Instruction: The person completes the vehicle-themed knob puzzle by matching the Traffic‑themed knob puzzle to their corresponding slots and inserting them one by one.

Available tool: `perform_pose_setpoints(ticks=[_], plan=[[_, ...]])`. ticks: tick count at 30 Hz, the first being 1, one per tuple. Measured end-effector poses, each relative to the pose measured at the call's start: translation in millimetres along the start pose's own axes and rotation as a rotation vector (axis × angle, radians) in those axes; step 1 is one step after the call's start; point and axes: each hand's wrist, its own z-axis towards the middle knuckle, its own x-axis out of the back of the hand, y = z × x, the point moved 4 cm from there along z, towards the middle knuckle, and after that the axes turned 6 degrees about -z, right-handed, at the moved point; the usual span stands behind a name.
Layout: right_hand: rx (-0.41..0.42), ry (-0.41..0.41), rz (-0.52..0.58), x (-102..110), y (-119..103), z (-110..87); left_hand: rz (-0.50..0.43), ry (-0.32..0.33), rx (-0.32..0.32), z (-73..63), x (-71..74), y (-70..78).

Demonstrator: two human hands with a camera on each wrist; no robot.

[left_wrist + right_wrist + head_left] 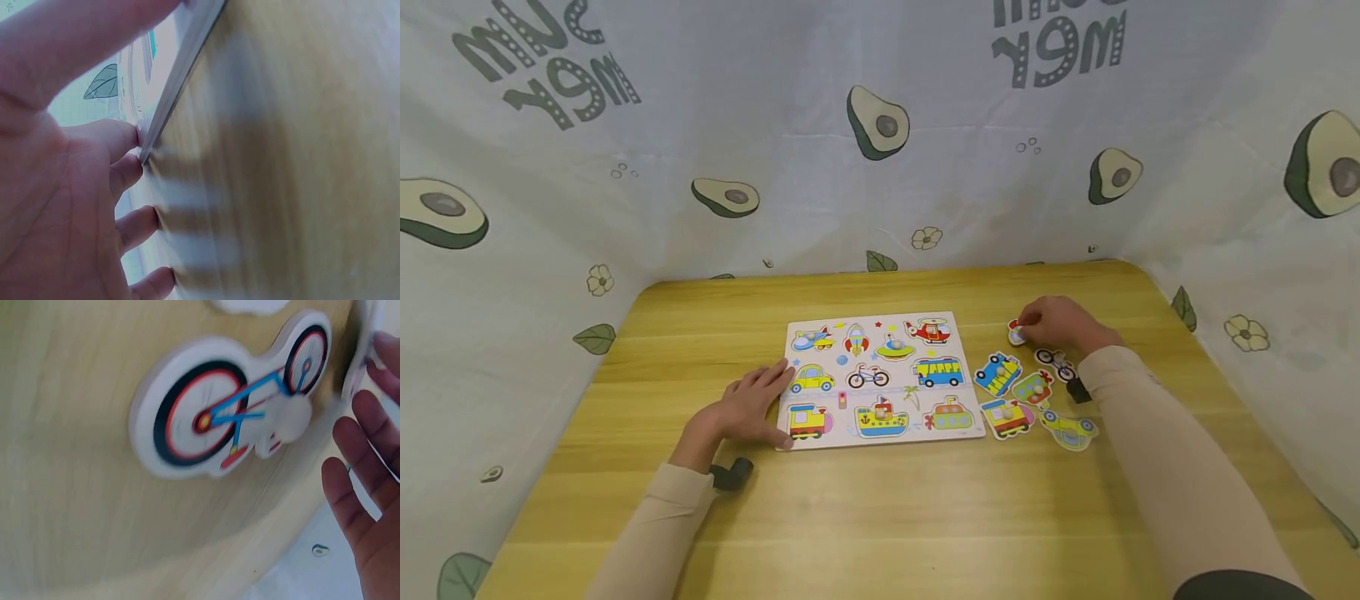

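Head view is showing large dotted grey lettering (1056, 50) across the pale cloth (775, 100); it is standing turned and partly cut off by the top of the view, so the full wording is staying unreadable. Green avocados, leaves and flowers are patterning the same cloth, which is rising behind the worktop's (865, 525) far edge and along both its sides. Yellowish wood grain is running across the worktop.

Near the worktop's middle, a picture board (844, 425) is lying flat, showing vehicles. The left hand (747, 411) is resting on the board's left edge, thumb at the near-left corner, fingers spreading loosely and gripping nothing.

Beyond the board's right edge, towards the worktop's far-right corner, the right hand (1063, 323) is pinching a small piece (1015, 333) with red on it between thumb and finger; its picture is mostly hiding. The bicycle piece (1055, 364) is lying beneath that hand. Bus (997, 374), submarine (1033, 389), train (1007, 418) and car (1069, 430) pieces are clustering nearer the board's near-right corner.
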Motion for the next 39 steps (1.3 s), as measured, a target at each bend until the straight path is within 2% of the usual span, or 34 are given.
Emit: perform_pose_setpoints(ticks=[7, 14, 21, 29, 39], plan=[[-0.017, 0.036, -0.004, -3, -4, 3.9, -0.006, 0.005, 0.007, -1.5, 0.3, 1.8], [-0.029, -0.021, 0.005, -9, -6, 4.5, -0.005, 0.007, 0.003, -1.4, -0.2, 1.7], [0.033, 0.058, 0.122, -8, -11, 1.3, -0.005, 0.009, 0.006, -0.5, -0.4, -0.5], [0.014, 0.020, 0.151, -10, -12, 1.2, 0.005, 0.017, -0.012, 0.6, 0.6, 0.4], [0.018, 0.021, 0.144, -12, -8, -2.4, -0.001, 0.018, -0.016, -2.3, 1.0, 3.7]])
